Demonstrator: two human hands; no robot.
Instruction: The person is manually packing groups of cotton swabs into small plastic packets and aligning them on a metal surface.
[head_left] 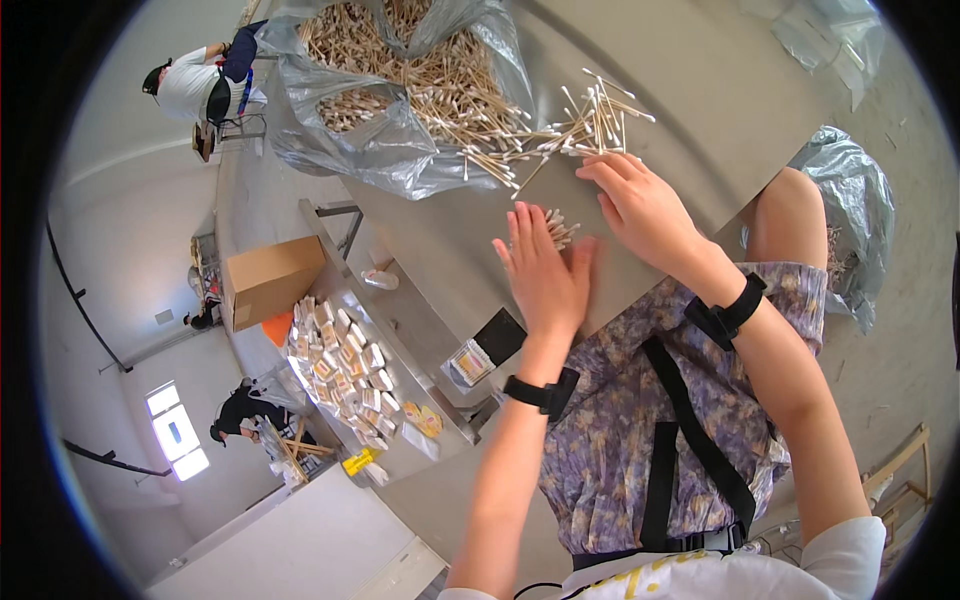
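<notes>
My left hand (548, 280) is at the table (420, 235), its fingers long and close together and its thumb apart on the other side. A small bundle of cotton swabs (562, 230) with pale sticks sits in the gap between that thumb and the fingers, partly hidden by them. To its right, my right hand (645, 212) has its fingers bent forward and its thumb held away from them. Those fingertips reach the near edge of a loose heap of cotton swabs (600, 122), and nothing shows gripped in them. Black bands circle both wrists.
A large grey plastic bag (440, 172) full of cotton swabs lies opened at the far left of the table. A black-and-white packet (470, 362) rests near the left edge. Beyond stand a cardboard box (272, 282) and a table of small packs (345, 365). Other people work farther off.
</notes>
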